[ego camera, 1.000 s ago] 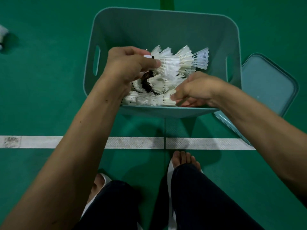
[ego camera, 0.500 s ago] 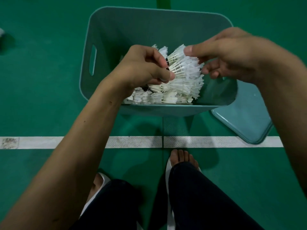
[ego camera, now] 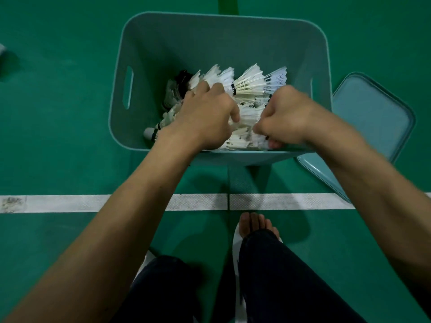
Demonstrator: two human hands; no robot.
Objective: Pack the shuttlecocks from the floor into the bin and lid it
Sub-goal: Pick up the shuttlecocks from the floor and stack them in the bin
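Note:
A pale teal bin [ego camera: 219, 43] stands on the green court floor, holding a pile of several white shuttlecocks [ego camera: 249, 83] heaped toward its near side. Both my hands are down inside the bin on the pile. My left hand [ego camera: 207, 115] lies over the left part, fingers curled into the feathers. At the near right my right hand [ego camera: 283, 116] is fisted, its fingers closed among shuttlecocks. What each hand grips is hidden under the knuckles. The bin's lid [ego camera: 370, 127] lies flat on the floor to the right, partly tucked under the bin's corner.
A white court line [ego camera: 70, 202] crosses the floor just in front of the bin. My legs in dark trousers [ego camera: 279, 276] and a bare foot in a white slipper [ego camera: 255, 223] are below it. A small pale object [ego camera: 1, 49] sits at the far left edge.
My right hand has dropped from above the bin's right rim down into the pile. My left hand has pushed lower into the shuttlecocks, and the raised bunch now lies in the bin.

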